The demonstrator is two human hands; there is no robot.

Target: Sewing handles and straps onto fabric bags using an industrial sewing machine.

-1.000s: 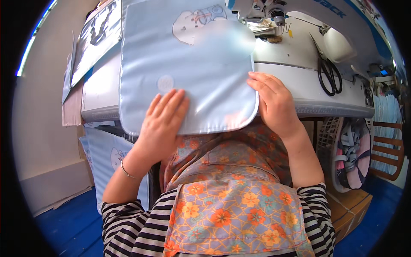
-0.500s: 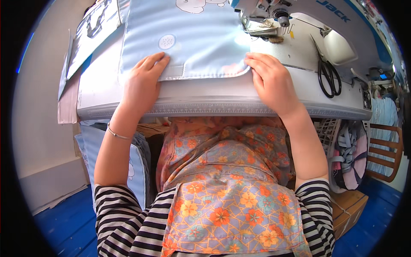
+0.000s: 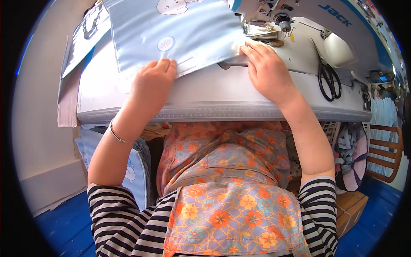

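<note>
A light blue fabric panel (image 3: 141, 40) with a cartoon animal print and a round patch lies tilted on the white sewing table (image 3: 214, 92). My left hand (image 3: 155, 83) has its fingers curled on the panel's near edge. At the panel's right corner, my right hand (image 3: 267, 68) pinches the edge between thumb and fingers. The panel's right side lies beside the needle area of the sewing machine (image 3: 308, 15). The panel's far end runs out of view at the top.
Black-handled scissors (image 3: 329, 81) lie right of my right hand. A ruler strip (image 3: 222, 113) runs along the table's front edge. Another light blue piece with a dark handle (image 3: 87, 36) rests at the far left. Blue pieces (image 3: 139, 171) hang below the table, and a cardboard box (image 3: 351, 210) stands lower right.
The panel has turned counterclockwise, its right corner rising away from me and its near edge now slanting. My left hand has shifted slightly right and nearer; my right hand has moved slightly farther away.
</note>
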